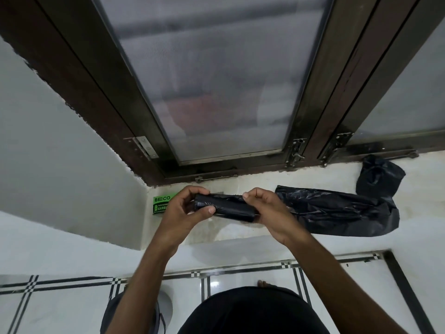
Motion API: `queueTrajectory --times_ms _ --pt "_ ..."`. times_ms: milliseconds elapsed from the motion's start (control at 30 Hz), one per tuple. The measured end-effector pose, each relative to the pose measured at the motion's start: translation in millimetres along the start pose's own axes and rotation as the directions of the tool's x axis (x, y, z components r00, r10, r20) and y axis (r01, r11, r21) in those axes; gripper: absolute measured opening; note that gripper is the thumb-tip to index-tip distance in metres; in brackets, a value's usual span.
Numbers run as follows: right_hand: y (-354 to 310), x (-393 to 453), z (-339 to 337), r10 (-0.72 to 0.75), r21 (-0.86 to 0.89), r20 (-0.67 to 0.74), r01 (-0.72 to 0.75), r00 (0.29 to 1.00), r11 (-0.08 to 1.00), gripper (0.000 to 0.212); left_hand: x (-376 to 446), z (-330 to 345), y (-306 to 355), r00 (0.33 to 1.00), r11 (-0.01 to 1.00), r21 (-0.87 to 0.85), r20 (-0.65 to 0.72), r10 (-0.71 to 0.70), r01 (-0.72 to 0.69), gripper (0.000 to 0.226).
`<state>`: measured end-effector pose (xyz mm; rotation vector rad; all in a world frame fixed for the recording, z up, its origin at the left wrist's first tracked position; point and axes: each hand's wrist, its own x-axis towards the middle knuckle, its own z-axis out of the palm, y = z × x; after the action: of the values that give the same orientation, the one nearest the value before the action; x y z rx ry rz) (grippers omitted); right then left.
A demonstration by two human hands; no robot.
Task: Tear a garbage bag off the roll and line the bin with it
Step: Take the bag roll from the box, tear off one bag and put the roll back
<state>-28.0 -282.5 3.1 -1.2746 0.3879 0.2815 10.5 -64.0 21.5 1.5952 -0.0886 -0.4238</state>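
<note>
Roll (225, 209) of black garbage bags held just above the window ledge (240, 230), long axis running left–right, its right end a touch nearer the camera. Left hand (186, 210) grips the roll's left end, fingers curled over the top, thumb pressed on the near face. Right hand (267, 210) takes the right end, thumb and forefinger pinching the plastic at the top edge, palm closing off that end of the roll. Both hands clamped on the roll; neither free.

Unrolled bag (337, 213) trails from under the right hand out to the right, lying flat along the ledge, its far end folding down at the ledge's right. So the free length lies right of both grips, on the roll's own axis. Whether it is still joined to the roll cannot be told; the join is hidden by the right hand.

Judgement: the tear depends on the right hand, which is the nearer to the loose sheet, while the left steadies the roll.

Green box (161, 206) sits on the ledge behind the left hand. A second bunched black bag (379, 178) lies far right by the window frame (310, 141). Bin not clearly in view.
</note>
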Motion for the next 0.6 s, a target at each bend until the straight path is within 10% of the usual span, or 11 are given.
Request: queueTrajectory --times_ms 467,600 --pt "7.2 -13.3 0.6 -0.154 -0.284 -0.076 0.126 0.985 0.951 0.023 14.1 0.6 -10.5 0.989 0.954 0.299 -0.139 0.051 -0.008 0.043" --pt "6.5 -10.5 -12.8 -0.215 -0.334 -0.169 0.149 0.962 0.931 0.021 21.9 -17.5 -16.3 0.979 0.758 0.646 -0.084 0.188 -0.091 0.063"
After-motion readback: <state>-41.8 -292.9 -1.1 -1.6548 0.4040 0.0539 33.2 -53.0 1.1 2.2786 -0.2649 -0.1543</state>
